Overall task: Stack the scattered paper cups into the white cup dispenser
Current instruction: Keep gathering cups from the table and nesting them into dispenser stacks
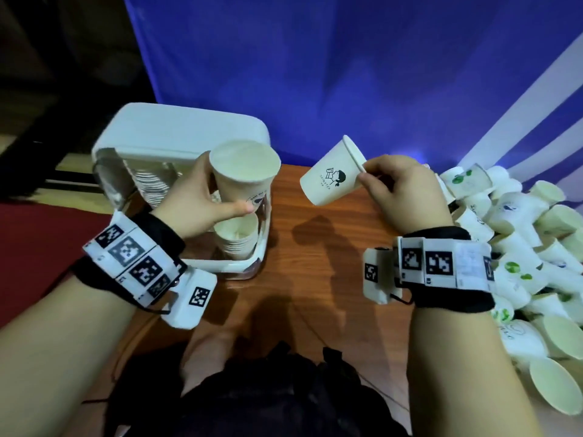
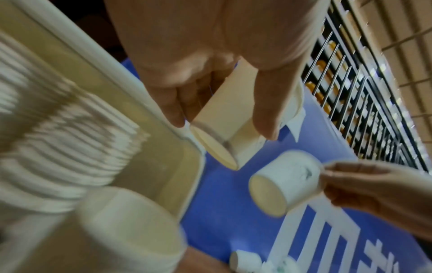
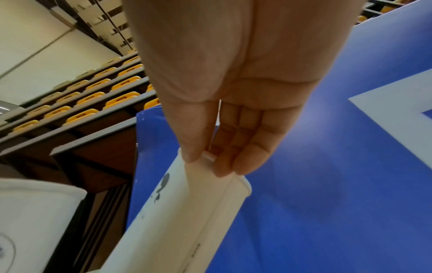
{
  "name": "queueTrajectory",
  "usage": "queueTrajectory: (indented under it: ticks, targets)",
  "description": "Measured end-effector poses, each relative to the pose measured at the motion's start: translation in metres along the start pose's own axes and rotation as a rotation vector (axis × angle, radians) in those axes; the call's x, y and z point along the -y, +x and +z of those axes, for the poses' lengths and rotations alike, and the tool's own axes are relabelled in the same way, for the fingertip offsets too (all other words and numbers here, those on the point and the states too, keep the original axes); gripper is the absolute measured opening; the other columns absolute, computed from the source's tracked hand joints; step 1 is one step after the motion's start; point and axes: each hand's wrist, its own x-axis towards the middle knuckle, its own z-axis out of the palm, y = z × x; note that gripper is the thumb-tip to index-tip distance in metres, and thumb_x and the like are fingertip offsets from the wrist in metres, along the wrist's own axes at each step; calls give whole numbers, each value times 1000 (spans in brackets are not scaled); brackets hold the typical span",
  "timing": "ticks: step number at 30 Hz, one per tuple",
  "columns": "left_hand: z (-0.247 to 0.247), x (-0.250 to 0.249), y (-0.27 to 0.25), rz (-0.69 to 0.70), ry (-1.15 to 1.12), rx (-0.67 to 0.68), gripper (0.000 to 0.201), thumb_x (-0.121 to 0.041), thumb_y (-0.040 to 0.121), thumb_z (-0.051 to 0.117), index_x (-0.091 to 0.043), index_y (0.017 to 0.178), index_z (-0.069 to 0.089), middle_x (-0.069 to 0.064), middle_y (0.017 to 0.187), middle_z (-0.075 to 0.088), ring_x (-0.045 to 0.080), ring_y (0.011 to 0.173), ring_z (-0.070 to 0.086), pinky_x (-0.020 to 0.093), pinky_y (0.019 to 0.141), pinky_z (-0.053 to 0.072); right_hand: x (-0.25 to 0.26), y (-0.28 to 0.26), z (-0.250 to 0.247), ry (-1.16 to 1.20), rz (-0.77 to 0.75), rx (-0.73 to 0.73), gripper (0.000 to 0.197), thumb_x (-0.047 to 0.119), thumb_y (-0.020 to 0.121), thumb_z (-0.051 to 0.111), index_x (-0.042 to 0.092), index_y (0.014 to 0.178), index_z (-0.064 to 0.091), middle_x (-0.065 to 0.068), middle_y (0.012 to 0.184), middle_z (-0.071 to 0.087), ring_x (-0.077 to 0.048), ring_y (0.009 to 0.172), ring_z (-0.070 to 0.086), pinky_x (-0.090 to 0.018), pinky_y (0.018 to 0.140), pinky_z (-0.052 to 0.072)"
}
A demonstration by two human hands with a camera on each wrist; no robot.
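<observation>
Dim indoor light from above; my hands throw soft shadows on the table. Wrist views are blurred, worst beside the dispenser; head-view edges bend.

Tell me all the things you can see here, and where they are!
Cup dispenser: one, white, lid open, back left of the table.
Nested cup stacks: at least two, cream-white, inside the dispenser.
Upright paper cup: one, cream-white, held over the dispenser.
Printed paper cup: one, white with a dark cartoon print, tilted in the air above the table's middle.
Loose paper cups: a big pile, too many to count, white, some with green or blue prints, right side of the table.
Table: one, brown wood.
Backdrop: one, blue with white stripes, behind the table.
Left hand: grips the upright paper cup.
Right hand: pinches the printed paper cup's rim.
</observation>
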Motion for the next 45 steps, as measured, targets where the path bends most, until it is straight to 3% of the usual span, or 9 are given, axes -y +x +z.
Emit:
queueTrajectory:
  ticks: [4,6,11,18,25,30,33,40,45]
  targets:
    - [-5,33,-10,-54,21,-52,84,-20,64,82,-13,133,36,2,133,49,15,122,45,30,106,33,29,-5,20,15,-80,30,15,23,88,58,13,95,67,-3,86,61,-23,90,58,-33,80,44]
    - [1,46,-9,-100,-29,-49,85,-18,65,82,-12,135,34,4,135,48,17,125,44,35,109,34,37,-8,24,-5,-113,32,14,23,88,58,14,94,67,1,81,56,-22,88,57,-34,77,45]
    - [20,70,-5,-143,-97,11,82,-11,67,80,-12,135,34,-1,127,49,13,119,44,22,98,31,47,-11,29,-29,-170,-17,14,22,87,59,13,92,67,4,78,51,-14,80,50,-32,73,43]
    - [33,94,-3,-169,-100,48,85,-12,67,80,-13,137,31,0,129,44,13,119,40,23,98,29,56,-1,30,-69,-244,-15,17,25,86,57,13,91,67,-1,82,60,-22,83,58,-32,69,45]
    - [34,100,-1,-188,-127,92,85,-10,65,81,-15,135,32,-1,119,49,12,111,44,22,93,32,85,10,69,-195,-552,162,24,29,83,52,12,84,69,-7,81,67,-30,72,65,-28,54,44]
    - [35,107,-1,-192,-142,74,86,-12,64,82,-12,134,33,1,122,51,13,114,47,20,92,33,80,9,103,-319,-615,394,15,19,76,58,10,78,70,-10,77,67,-34,71,64,-36,52,51]
    - [34,105,0,-179,-182,60,86,-4,63,81,-11,135,33,-3,118,49,8,111,44,10,87,31,80,13,110,-340,-576,484,18,18,85,56,10,91,71,-11,93,67,-34,89,63,-38,67,49]
    - [32,107,0,-185,-134,112,96,-10,63,83,-12,140,26,2,133,45,9,120,40,16,96,28,73,14,124,-411,-471,629,29,28,92,50,19,117,60,-4,121,58,-27,110,56,-37,87,48]
    - [23,97,-4,-148,-2,102,104,-18,63,83,-17,144,18,7,146,30,19,135,31,25,107,26,61,11,107,-266,-381,567,47,41,89,52,24,132,46,4,135,48,-18,105,59,-25,78,41]
